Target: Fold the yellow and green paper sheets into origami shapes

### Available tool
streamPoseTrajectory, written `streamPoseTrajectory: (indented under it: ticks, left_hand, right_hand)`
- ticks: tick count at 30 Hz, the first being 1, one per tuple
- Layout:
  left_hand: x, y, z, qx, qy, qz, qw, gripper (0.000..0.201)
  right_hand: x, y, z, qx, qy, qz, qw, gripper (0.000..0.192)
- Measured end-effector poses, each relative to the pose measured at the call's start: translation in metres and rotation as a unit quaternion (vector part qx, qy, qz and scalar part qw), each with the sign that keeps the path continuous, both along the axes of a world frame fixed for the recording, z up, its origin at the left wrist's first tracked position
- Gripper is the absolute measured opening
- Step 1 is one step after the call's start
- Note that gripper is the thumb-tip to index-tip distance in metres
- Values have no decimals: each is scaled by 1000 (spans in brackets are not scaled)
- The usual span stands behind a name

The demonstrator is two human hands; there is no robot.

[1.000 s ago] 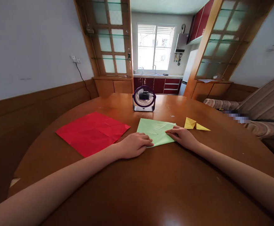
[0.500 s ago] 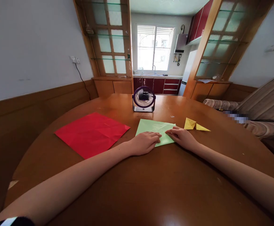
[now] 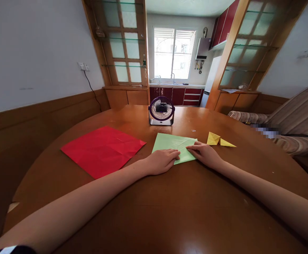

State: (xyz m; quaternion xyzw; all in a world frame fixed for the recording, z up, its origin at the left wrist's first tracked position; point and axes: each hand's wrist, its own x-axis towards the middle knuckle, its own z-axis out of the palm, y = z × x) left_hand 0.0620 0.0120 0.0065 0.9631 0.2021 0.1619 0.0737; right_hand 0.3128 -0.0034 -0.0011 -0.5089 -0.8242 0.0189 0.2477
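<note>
A light green sheet of folding paper lies on the table in front of me, its near edge folded over. My left hand rests palm down on the lower left part of this paper, fingers lying flat and pointing right. At the right edge, my right hand has thumb and fingertips drawn together on the green paper. The fingertips of both hands are a short gap apart. A larger red square of paper, marked by creases, lies to the left. To the right is a folded yellow paper piece with pointed ends.
A small dark purple desk fan stands behind the green paper. Everything lies on a round brown wooden table. A striped sofa is at the right. Beyond the table are cabinets, a sink and a window.
The view has shifted very slightly. My left hand's fingertips have drawn back a little to the left on the green paper; my right hand stays in place.
</note>
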Motion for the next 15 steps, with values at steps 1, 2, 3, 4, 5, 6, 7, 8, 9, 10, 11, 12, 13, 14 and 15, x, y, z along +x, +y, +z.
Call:
streamPoseTrajectory:
  ticks: [1, 2, 3, 4, 5, 6, 7, 8, 9, 10, 11, 12, 13, 14, 15]
  left_hand:
    - [0, 0, 0, -1, 0, 1, 1000, 36]
    - [0, 0, 0, -2, 0, 3, 1000, 36]
    - [0, 0, 0, -3, -1, 3, 1000, 36]
    - [0, -1, 0, -3, -2, 4, 1000, 36]
    - [0, -1, 1, -2, -2, 3, 1000, 36]
    - [0, -1, 1, -1, -3, 3, 1000, 36]
    - [0, -1, 1, 1, -4, 3, 1000, 36]
    - [0, -1, 1, 3, -6, 2, 1000, 36]
    - [0, -1, 1, 5, -8, 1, 1000, 35]
    - [1, -1, 1, 7, -10, 1, 1000, 33]
    - [1, -1, 0, 8, -11, 0, 1000, 32]
    - [1, -1, 0, 8, -11, 0, 1000, 31]
    - [1, -1, 0, 8, -11, 0, 1000, 31]
    - [1, 0, 0, 7, -10, 0, 1000, 31]
    - [1, -1, 0, 5, -11, 0, 1000, 31]
  right_hand:
    - [0, 0, 0, -1, -1, -1, 1000, 34]
    - [0, 0, 0, -2, -2, -2, 1000, 34]
    - [0, 0, 0, -3, -2, -4, 1000, 34]
    - [0, 0, 0, -3, -1, -4, 1000, 34]
    - [0, 0, 0, -3, 0, -4, 1000, 34]
    - [1, 0, 0, -2, 2, -2, 1000, 34]
    - [1, 1, 0, -2, 3, 0, 1000, 34]
    - [1, 1, 0, -1, 5, 0, 1000, 34]
    - [1, 1, 0, 0, 5, -2, 1000, 33]
    - [1, 1, 0, 0, 4, -4, 1000, 33]
    - [1, 1, 0, 0, 3, -7, 1000, 33]
    - [1, 1, 0, 0, 2, -9, 1000, 33]
    - [0, 1, 0, -1, 1, -9, 1000, 33]
    - [0, 1, 0, -2, -1, -8, 1000, 33]
    - [0, 1, 1, -3, -1, -7, 1000, 33]
